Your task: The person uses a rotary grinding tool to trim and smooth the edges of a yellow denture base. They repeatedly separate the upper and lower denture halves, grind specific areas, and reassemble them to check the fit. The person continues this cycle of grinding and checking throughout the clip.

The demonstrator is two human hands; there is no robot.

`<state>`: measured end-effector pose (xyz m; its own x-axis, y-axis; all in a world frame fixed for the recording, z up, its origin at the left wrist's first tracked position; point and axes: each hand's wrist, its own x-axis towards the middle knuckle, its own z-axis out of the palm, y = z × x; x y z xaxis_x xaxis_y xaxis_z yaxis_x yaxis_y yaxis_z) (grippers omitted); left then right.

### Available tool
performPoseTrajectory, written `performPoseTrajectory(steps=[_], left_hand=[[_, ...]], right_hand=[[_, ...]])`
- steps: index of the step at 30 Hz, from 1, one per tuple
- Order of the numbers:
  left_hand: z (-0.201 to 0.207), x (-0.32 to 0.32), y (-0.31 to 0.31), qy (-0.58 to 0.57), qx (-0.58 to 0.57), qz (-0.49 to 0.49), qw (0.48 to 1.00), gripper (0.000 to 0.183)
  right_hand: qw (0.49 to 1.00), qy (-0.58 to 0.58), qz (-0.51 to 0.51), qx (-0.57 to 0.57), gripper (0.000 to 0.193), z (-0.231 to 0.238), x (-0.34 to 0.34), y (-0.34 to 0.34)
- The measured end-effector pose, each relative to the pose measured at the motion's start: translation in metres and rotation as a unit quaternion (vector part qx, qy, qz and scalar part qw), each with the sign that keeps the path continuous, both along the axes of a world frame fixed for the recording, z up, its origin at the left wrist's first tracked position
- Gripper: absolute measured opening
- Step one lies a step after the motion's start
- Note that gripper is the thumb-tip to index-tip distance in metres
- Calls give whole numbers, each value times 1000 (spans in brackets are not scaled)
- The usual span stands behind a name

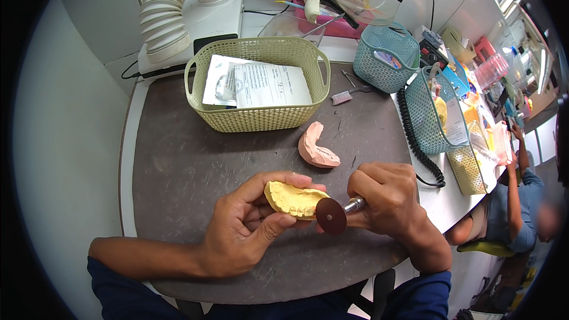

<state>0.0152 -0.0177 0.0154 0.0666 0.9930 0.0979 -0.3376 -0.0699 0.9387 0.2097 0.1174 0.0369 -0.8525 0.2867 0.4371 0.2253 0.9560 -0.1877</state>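
In my left hand (240, 225) is a yellow plaster dental cast (289, 200), its row of teeth facing me, gripped between thumb and fingers. My right hand (385, 195) is closed around a rotary handpiece (355, 204) with a metal nose. A dark brown cutting disc (331, 216) on its tip stands in front of the cast's right end; whether the two touch I cannot tell. Whether the disc spins does not show. Beyond my hands, a pink curved dental piece (317, 147) lies on the dark table mat.
A green basket (255, 120) holds papers and a silver packet. Blue baskets (385, 53), a small brush (349, 95) and a black coiled cord (409, 127) stand or lie to the right. A white ribbed hose (169, 9) rises at the back left. Another person (514, 207) sits at far right.
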Motion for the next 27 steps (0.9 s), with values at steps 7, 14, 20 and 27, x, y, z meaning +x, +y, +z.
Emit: performPoseTrajectory(steps=[7,14,20,27], left_hand=[[-3,1,0,10,40,29,999,36],[-5,0,0,4,29,18,999,35],[-4,0,-1,-22,27,7,999,35],[-4,1,0,-2,40,13,999,33]], right_hand=[[1000,15,-27,-4,49,1,2,1],[1000,9,-23,-5,49,0,2,2],[1000,4,-20,-2,51,-1,3,2],[1000,6,-16,-5,50,-1,3,2]])
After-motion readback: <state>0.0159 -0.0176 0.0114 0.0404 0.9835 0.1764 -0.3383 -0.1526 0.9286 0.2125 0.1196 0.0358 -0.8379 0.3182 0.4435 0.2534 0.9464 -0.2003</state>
